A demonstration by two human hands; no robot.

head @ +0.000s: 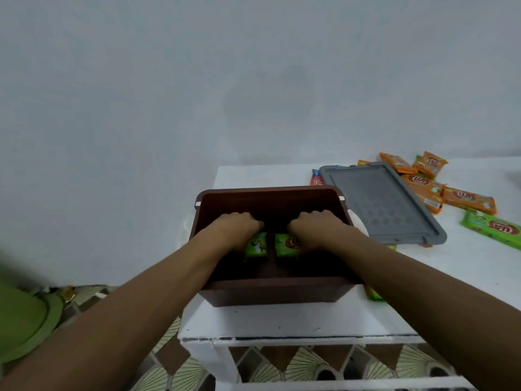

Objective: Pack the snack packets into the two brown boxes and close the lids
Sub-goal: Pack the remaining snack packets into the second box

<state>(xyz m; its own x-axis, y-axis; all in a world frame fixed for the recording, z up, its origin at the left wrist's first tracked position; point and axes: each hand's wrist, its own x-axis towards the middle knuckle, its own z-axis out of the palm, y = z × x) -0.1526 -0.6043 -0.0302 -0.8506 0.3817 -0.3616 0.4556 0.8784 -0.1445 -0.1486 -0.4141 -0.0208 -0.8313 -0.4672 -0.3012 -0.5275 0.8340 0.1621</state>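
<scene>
An open brown box [270, 294] stands on the white table, near its left front corner. Both my hands reach down inside it. My left hand [235, 228] holds a green snack packet [257, 246] against the box floor, fingers curled over its far end. My right hand [315, 225] holds a second green packet [287, 245] beside the first, the same way. The far ends of both packets are hidden under my fingers. Several orange packets [423, 183] and one green packet [492, 225] lie loose at the table's far right.
A grey lid [377, 203] lies flat to the right of the box, over some packets. Another green packet [373, 294] peeks out under my right forearm. The white table [282, 320] ends at a wall behind; patterned floor tiles and a green object [25, 320] lie at left.
</scene>
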